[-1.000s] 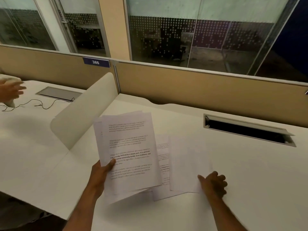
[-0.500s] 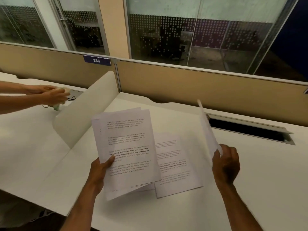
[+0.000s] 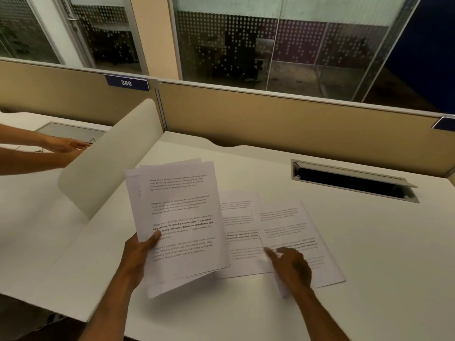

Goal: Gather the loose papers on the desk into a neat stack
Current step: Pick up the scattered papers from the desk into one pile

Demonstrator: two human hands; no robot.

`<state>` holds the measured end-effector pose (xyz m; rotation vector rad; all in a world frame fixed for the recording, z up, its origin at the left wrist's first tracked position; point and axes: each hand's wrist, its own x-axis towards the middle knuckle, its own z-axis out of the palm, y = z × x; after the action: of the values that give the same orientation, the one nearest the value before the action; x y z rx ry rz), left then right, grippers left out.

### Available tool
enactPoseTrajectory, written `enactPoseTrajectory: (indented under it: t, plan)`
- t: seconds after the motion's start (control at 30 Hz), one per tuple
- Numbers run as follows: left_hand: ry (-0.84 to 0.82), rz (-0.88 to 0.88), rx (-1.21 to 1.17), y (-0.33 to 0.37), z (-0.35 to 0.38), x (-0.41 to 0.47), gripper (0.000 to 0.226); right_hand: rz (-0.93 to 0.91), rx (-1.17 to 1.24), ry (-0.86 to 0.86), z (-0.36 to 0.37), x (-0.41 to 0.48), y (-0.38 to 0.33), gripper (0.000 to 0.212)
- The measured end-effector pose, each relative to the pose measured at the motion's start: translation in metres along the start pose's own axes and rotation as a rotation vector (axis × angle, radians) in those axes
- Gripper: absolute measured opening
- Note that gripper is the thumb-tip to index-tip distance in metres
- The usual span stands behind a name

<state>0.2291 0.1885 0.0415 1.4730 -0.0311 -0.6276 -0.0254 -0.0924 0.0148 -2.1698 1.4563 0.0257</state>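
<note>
My left hand [image 3: 138, 257] grips a stack of printed papers [image 3: 182, 217] by its lower left edge, thumb on top, and holds it tilted up above the white desk [image 3: 369, 242]. The sheets in the stack are not squared. To its right a loose printed sheet [image 3: 288, 222] lies text side up on the desk. My right hand [image 3: 293, 267] rests on that sheet's near left corner, with the paper's edge curling under the palm. Another printed sheet [image 3: 238, 217] lies flat between them, partly covered by both.
A curved white divider [image 3: 108, 158] stands at the desk's left side. Beyond it another person's hand [image 3: 64, 145] reaches over the neighbouring desk. An open cable slot [image 3: 349, 180] is set into the desk at the back right, before a tan partition [image 3: 270, 114].
My right hand picked a blank-side-up sheet off the desk, turned it over and brought it down text side up. The stack in my left hand barely moved. The other person's hand shifted right.
</note>
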Motion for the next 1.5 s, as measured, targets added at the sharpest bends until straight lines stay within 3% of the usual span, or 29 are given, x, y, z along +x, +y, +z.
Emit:
enactPoseTrajectory:
  t: [0.13,0.23,0.37,0.5,0.6,0.67,0.77,0.93,1.0,1.13,1.3,1.5]
  plan:
    - [0.006,0.001,-0.013,-0.001,-0.002,0.0,0.025,0.189,0.054,0.158,-0.032,0.042,0.032,0.049]
    - [-0.003,0.004,-0.019,-0.001,-0.005,0.001,0.025,0.332,-0.044,0.062,-0.044,0.065,0.059,0.064]
    - [-0.01,0.005,-0.034,-0.003,-0.01,-0.001,0.03,0.401,0.107,-0.064,-0.054,0.079,0.071,0.071]
    - [-0.002,0.01,-0.041,0.0,-0.02,-0.002,0.039,0.297,0.407,-0.139,-0.061,0.088,0.055,0.046]
    - [0.013,0.012,-0.044,0.003,-0.029,-0.001,0.039,0.158,0.764,-0.147,-0.059,0.087,0.028,0.04]
    - [0.026,0.014,-0.045,0.005,-0.035,-0.002,0.038,0.11,0.844,-0.165,-0.052,0.084,0.005,0.035]
    - [0.051,0.017,-0.042,0.006,-0.046,-0.003,0.041,0.115,0.687,-0.147,-0.027,0.077,-0.019,0.041]
    - [0.063,0.01,-0.036,0.003,-0.058,-0.003,0.038,0.207,0.142,-0.029,0.021,0.047,-0.051,0.063]
    - [0.059,0.004,-0.031,0.001,-0.06,-0.002,0.033,0.212,0.075,-0.005,0.026,0.038,-0.061,0.068]
    - [0.053,0.001,-0.018,-0.002,-0.062,0.0,0.031,0.281,0.214,-0.112,0.029,0.046,-0.062,0.071]
    - [0.038,0.009,0.002,-0.001,-0.058,0.004,0.031,0.269,0.349,-0.162,0.024,0.054,-0.045,0.046]
    - [0.012,0.022,0.002,0.005,-0.054,0.008,0.031,0.034,0.528,-0.042,-0.015,0.055,-0.046,0.045]
